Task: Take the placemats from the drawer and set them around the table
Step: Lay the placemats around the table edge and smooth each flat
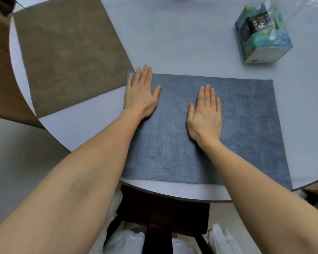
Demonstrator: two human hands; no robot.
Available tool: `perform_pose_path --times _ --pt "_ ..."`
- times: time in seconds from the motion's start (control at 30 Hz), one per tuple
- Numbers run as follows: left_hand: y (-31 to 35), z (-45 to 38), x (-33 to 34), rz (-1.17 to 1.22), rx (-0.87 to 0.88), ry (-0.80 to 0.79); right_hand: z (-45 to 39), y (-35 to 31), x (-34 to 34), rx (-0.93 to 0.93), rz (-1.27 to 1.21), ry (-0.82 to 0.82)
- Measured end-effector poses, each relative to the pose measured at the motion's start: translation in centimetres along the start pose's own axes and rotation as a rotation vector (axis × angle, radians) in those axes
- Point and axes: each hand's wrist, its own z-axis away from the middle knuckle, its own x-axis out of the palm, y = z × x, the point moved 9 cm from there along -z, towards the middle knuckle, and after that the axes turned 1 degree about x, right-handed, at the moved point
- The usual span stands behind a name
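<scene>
A blue-green patterned tissue box (262,36) stands on the pale round counter (182,43), far right. A dark chair (160,213) sits below the near edge.

Pretty clearly a home dining spot. A round pale table (182,33) is laid with cloth placemats, a blue one (246,125) at the near edge and a brown one (68,52) to the left. A patterned tissue box (262,39) is parked on top, and a dark wooden chair (163,208) is tucked under the near edge.
</scene>
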Motion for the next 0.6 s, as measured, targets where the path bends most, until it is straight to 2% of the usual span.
perform_pose_path --times 0.13,0.2,0.23,0.37,0.47,0.6 --pt "-3.9 1.5 -0.5 0.024 -0.208 0.045 0.0 -0.1 0.0 0.007 0.003 -0.003" --pt "-3.7 3.3 -0.6 0.032 -0.273 0.04 0.1 -0.2 0.1 0.008 0.012 -0.007" --pt "-2.4 4.4 -0.4 0.044 -0.234 0.021 0.1 -0.2 0.0 0.009 0.016 -0.006" --pt "4.6 10.9 1.7 0.044 0.128 -0.028 0.0 -0.3 -0.4 0.001 0.005 -0.003" --pt "1.7 14.1 1.9 0.025 0.154 -0.026 0.1 -0.3 -0.2 -0.009 0.017 -0.006" --pt "-3.2 17.7 1.8 0.034 0.06 -0.03 0.1 -0.2 -0.3 0.004 0.009 -0.016"
